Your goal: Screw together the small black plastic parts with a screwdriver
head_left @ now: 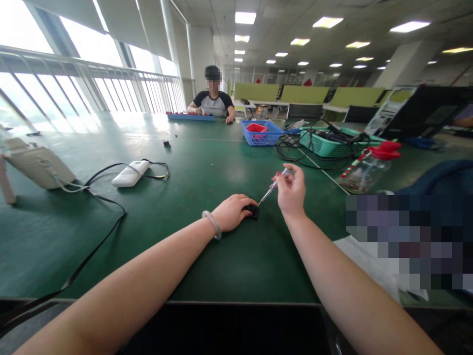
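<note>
On the green tabletop (236,266), a small black block-like part (253,211) is held down under the fingertips of my left hand (232,211). Its exact kind I cannot make out. My right hand (290,190) is closed around the handle of a screwdriver (268,191) with a clear handle and thin metal shaft. The shaft slants down to the left, and its tip meets the black part, or comes very close to it, near my left fingertips. A pale bangle (212,225) circles my left wrist.
Left are a white power bank (131,173) with a black strap and a cream bag (44,165). Ahead lie a small black piece (167,143), a blue basket (261,133) and a green basket (328,143) with cables. A red-lidded bottle (367,167) stands right. Another person (212,101) sits opposite.
</note>
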The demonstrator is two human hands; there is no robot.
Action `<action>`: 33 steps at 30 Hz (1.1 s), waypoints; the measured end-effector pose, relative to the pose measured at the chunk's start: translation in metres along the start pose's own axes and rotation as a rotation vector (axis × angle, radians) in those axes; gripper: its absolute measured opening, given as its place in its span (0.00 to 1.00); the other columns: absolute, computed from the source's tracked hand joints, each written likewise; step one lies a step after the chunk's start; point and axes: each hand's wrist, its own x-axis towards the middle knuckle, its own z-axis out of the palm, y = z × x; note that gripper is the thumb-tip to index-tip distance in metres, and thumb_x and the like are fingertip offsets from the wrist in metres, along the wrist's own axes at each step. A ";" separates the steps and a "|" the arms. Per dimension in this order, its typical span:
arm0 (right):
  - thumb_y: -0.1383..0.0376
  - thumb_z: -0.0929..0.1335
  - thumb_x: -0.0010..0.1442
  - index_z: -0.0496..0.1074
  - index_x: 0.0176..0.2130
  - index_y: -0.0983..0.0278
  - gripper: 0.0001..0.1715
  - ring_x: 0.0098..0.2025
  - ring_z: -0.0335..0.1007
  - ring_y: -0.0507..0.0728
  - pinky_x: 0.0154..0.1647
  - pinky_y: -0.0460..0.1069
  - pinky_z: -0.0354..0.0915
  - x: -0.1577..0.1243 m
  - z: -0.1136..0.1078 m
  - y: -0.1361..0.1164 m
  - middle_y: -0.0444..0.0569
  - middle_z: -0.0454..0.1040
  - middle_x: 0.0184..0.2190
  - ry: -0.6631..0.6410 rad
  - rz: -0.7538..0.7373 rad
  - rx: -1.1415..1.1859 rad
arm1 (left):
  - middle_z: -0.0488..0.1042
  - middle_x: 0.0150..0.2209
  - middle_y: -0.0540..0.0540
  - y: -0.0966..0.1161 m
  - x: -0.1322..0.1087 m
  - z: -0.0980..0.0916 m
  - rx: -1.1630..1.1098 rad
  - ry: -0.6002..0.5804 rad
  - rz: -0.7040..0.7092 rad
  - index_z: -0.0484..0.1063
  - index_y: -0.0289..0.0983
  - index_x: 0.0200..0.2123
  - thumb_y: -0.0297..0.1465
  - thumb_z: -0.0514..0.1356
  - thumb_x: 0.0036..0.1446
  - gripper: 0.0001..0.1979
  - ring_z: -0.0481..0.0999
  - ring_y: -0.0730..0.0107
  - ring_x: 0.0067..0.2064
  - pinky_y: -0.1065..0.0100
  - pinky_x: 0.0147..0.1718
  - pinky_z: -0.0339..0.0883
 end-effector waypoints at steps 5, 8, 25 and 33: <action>0.58 0.69 0.58 0.64 0.47 0.58 0.18 0.27 0.72 0.53 0.29 0.50 0.71 -0.004 0.002 -0.011 0.42 0.72 0.29 -0.046 -0.052 0.023 | 0.77 0.49 0.45 -0.004 -0.004 -0.001 -0.078 -0.008 -0.054 0.73 0.41 0.52 0.30 0.59 0.60 0.16 0.74 0.61 0.52 0.60 0.57 0.65; 0.58 0.70 0.58 0.64 0.46 0.57 0.17 0.29 0.73 0.53 0.29 0.49 0.72 -0.006 0.004 -0.019 0.42 0.72 0.30 -0.086 -0.070 0.064 | 0.76 0.50 0.45 -0.005 -0.005 -0.003 -0.095 -0.005 -0.051 0.72 0.42 0.53 0.31 0.59 0.60 0.17 0.74 0.61 0.52 0.60 0.57 0.65; 0.59 0.67 0.63 0.64 0.48 0.56 0.14 0.35 0.75 0.55 0.35 0.53 0.75 -0.017 0.007 -0.031 0.43 0.72 0.33 -0.207 -0.163 0.058 | 0.79 0.46 0.44 -0.005 -0.007 -0.007 -0.051 0.051 -0.165 0.74 0.41 0.52 0.35 0.64 0.55 0.20 0.75 0.57 0.49 0.59 0.53 0.68; 0.60 0.66 0.64 0.63 0.49 0.56 0.13 0.31 0.75 0.53 0.36 0.54 0.75 -0.019 0.008 -0.034 0.43 0.72 0.33 -0.206 -0.211 0.086 | 0.79 0.47 0.44 -0.008 -0.007 -0.005 -0.056 0.063 -0.167 0.74 0.41 0.52 0.35 0.65 0.54 0.21 0.75 0.57 0.49 0.59 0.53 0.68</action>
